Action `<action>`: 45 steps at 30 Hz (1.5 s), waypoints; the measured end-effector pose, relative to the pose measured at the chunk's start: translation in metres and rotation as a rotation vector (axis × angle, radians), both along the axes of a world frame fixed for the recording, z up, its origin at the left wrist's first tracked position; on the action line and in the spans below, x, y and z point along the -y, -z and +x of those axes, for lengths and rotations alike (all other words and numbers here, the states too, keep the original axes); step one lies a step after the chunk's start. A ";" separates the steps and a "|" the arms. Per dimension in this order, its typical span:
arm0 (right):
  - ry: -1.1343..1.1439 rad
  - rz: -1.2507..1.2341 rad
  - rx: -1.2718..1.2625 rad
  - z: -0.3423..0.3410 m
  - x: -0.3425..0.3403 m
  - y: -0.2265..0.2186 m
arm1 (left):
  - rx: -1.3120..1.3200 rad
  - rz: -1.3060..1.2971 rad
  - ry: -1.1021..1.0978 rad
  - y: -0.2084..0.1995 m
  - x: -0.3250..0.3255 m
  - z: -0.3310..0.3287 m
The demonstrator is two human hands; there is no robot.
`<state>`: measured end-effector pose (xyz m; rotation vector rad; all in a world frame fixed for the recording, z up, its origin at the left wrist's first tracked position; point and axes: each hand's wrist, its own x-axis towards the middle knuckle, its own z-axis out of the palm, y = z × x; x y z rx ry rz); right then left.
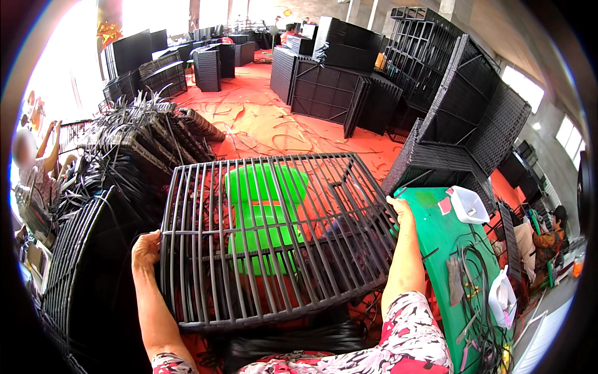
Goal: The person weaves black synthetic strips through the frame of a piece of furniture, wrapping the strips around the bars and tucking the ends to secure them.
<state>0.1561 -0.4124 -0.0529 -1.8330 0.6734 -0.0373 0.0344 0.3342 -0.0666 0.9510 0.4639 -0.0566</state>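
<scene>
A black slatted frame panel (pixel 268 234), its bars wrapped in dark strips, spans the space before me. My left hand (pixel 147 248) is closed around its left edge. At its upper right edge, my right hand (pixel 400 209) grips the frame, fingers partly hidden behind it. A bright green plastic chair (pixel 265 177) shows through the gaps between the bars. Below the panel's near edge, close to my body, lies a bundle of black strips (pixel 293 346).
To my right stands a green table (pixel 430 230) with a white plastic basket (pixel 469 206), a grey glove (pixel 454 280) and loose black strips. Stacked woven panels (pixel 146 134) crowd the left. A large black woven piece (pixel 464 124) rises at right. People work at both sides.
</scene>
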 end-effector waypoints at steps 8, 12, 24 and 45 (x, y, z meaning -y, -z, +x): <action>0.053 0.023 0.075 0.005 0.001 0.005 | -0.005 0.029 -0.001 0.003 -0.006 0.001; 0.013 0.074 0.096 0.009 0.020 0.010 | 0.005 0.072 -0.021 -0.001 0.000 0.002; -0.054 0.088 0.097 0.001 0.013 0.002 | 0.028 0.119 0.072 0.005 -0.015 0.007; -0.196 0.106 0.526 -0.138 0.017 -0.119 | -0.180 -0.090 0.406 0.014 -0.109 0.033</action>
